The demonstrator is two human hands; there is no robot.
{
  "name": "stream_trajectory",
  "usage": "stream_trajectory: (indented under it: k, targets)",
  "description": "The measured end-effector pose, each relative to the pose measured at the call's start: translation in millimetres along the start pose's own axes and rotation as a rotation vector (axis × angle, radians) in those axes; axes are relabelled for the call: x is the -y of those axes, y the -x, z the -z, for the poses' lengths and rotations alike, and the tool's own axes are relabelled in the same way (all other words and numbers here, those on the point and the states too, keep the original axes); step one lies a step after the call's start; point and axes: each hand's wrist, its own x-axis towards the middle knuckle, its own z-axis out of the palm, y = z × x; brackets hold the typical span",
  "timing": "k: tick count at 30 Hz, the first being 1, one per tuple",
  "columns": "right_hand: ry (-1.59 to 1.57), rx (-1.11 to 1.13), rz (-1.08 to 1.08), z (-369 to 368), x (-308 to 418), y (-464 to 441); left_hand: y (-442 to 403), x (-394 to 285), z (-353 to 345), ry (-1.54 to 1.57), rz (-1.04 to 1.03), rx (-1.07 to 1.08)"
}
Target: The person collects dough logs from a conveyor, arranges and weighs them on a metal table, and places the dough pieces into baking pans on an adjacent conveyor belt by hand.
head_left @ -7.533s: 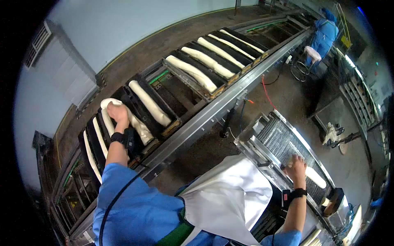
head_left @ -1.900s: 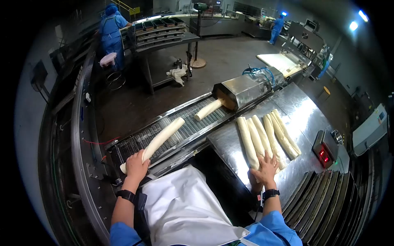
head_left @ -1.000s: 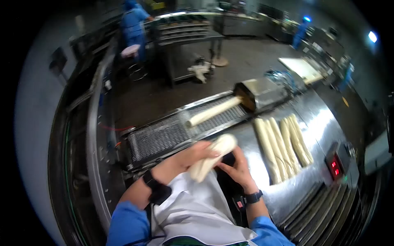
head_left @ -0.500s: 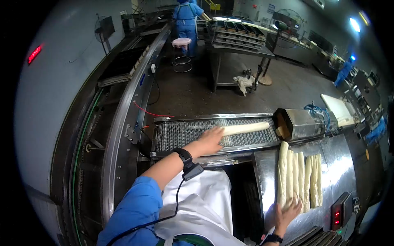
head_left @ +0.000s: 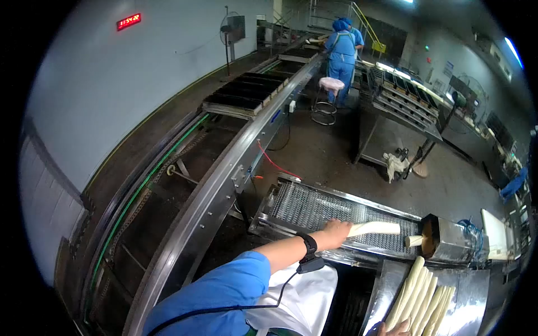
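Observation:
My left hand is closed around the left end of a long pale dough roll, which lies along the metal mesh conveyor. Behind it, the tip of another dough piece pokes out of the metal box-shaped outlet. At the bottom edge my right hand is partly cut off, its thumb and fingers apart over the near ends of several dough rolls. Those rolls lie side by side on a steel worktop.
A long conveyor rail runs up the left, carrying dark baking pans. Two people in blue stand at the far end near a stool. Stacked pans sit on a table at the back right.
The view has swung left. My left hand has closed on the roll's end, and the roll looks slightly bent. Another dough tip now shows at the outlet. My right hand is more cut off.

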Motion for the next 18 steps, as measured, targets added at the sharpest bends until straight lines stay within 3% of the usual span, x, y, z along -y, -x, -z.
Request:
stream_trajectory:
  k: [3,6,7,10,11,13,15,16,17,18]
  targets:
    - [-0.003,0.041,0.004,-26,-9,-21,13,0,14,0.003,0.0,-0.037]
    - [-0.167,0.023,0.235,2,-6,-22,16,12,18,0.033,0.042,-0.003]
    - [-0.23,0.288,0.112,21,5,-25,18,10,28,0.035,0.082,0.058]
    - [-0.169,0.191,0.14,1,-3,-20,26,11,37,0.152,0.155,0.091]
    - [-0.196,0.183,0.177,5,-1,-20,26,14,31,0.275,0.224,0.159]
    - [-0.176,0.189,0.203,19,6,-12,31,25,31,0.971,0.457,0.455]
    - [-0.235,0.293,0.161,21,6,-12,50,25,31,1.856,0.392,0.202]
    - [-0.226,0.294,0.16,17,3,-14,48,42,47,1.914,0.447,0.263]
    - [-0.217,0.326,0.155,9,3,-19,43,55,58,1.954,0.388,0.13]
    - [-0.206,0.359,0.15,5,2,-22,33,60,78,2.174,0.478,0.011]
